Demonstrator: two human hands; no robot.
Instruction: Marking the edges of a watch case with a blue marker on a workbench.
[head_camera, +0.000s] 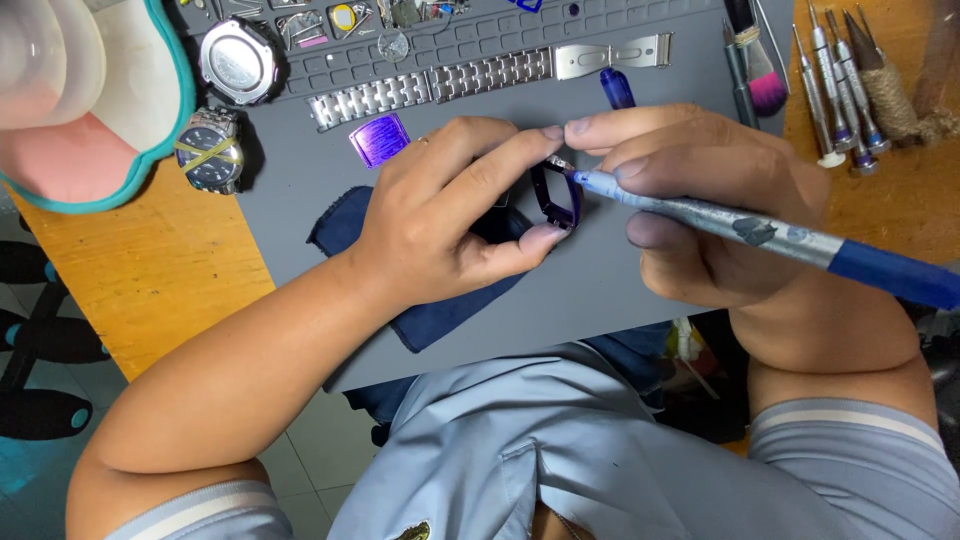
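My left hand (450, 215) pinches a small purple rectangular watch case (556, 196) between thumb and forefinger, over a dark blue cloth (420, 310) on the grey work mat (600, 290). My right hand (700, 200) grips a long blue and silver tool (760, 232) like a pen. Its tip touches the top edge of the case. The forefingers of both hands meet just above the case.
On the mat behind lie a purple rectangular glass piece (379, 139), a steel bracelet in two parts (430, 85), a round watch case (237, 62) and a wristwatch (211, 150). Small screwdrivers (840, 90) and a brush (760, 70) rest at the right on the wooden table (130, 270).
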